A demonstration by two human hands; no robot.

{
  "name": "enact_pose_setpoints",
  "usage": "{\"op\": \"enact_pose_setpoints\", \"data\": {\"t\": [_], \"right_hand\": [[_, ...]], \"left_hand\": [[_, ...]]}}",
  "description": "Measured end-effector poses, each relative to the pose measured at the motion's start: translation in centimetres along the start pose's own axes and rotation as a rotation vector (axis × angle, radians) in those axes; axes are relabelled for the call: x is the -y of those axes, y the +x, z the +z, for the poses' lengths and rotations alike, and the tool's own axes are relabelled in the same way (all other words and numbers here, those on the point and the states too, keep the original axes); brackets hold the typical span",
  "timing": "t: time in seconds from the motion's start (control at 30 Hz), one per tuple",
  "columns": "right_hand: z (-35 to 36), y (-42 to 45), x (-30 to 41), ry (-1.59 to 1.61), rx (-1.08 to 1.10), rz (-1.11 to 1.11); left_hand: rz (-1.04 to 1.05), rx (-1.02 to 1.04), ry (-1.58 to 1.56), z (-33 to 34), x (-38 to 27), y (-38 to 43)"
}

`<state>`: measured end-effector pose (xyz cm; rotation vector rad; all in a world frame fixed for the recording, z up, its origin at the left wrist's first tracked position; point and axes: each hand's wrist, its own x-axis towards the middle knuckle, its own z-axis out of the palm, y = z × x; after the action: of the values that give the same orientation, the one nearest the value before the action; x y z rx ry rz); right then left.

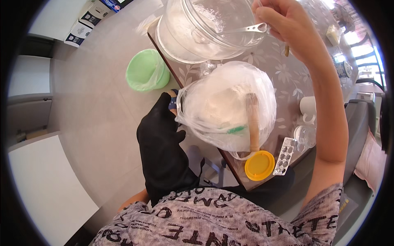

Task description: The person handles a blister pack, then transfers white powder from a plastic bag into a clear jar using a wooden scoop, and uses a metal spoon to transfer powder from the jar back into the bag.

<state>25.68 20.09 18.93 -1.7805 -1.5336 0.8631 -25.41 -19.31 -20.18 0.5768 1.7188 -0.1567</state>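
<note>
My right hand (277, 18) reaches to the top of the view, fingers curled beside the rim of a clear bowl (235, 46). Whether it grips the rim or something thin is hard to tell, since the fingertips run into the frame's edge. A metal spoon (246, 29) with a pierced handle leans in the bowl, its handle end close to my hand. White powder clings inside the bowl. Nearer me sits an open clear plastic bag (267, 83) of pale flour-like powder (221, 101), with a wooden rolling pin (253, 123) lying across it. My left hand is out of view.
The table (283, 92) has a flowered cover. Near its front corner are a yellow lid (260, 165), a blister pack (283, 156), a glass jar (304, 138) and a white mug (307, 106). A lined green bin (147, 70) stands on the floor at left.
</note>
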Motion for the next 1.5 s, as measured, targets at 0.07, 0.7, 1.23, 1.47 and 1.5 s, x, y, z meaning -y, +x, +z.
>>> {"op": "enact_pose_setpoints", "data": {"t": [0.07, 0.7, 1.23, 1.47, 1.5], "right_hand": [[-0.1, -0.3, -1.8, 0.045, 0.083, -0.172], [10.5, -16.9, -3.2, 0.048, 0.121, -0.221], [12.8, -18.8, -8.9, 0.277, 0.042, -0.023], [7.5, -18.1, -10.4, 0.266, -0.240, -0.260], [7.7, -18.1, -10.5, 0.263, -0.239, -0.255]], "left_hand": [[0.056, 0.006, 0.007, 0.7, 0.2, 0.8], [1.021, 0.536, -0.808, -1.7, -32.3, -18.1], [1.036, 0.277, -0.822, -2.6, -32.7, -11.9], [1.002, 0.207, -0.721, -3.7, -33.5, -10.2], [0.993, 0.195, -0.728, -3.6, -33.6, -10.0]]}}
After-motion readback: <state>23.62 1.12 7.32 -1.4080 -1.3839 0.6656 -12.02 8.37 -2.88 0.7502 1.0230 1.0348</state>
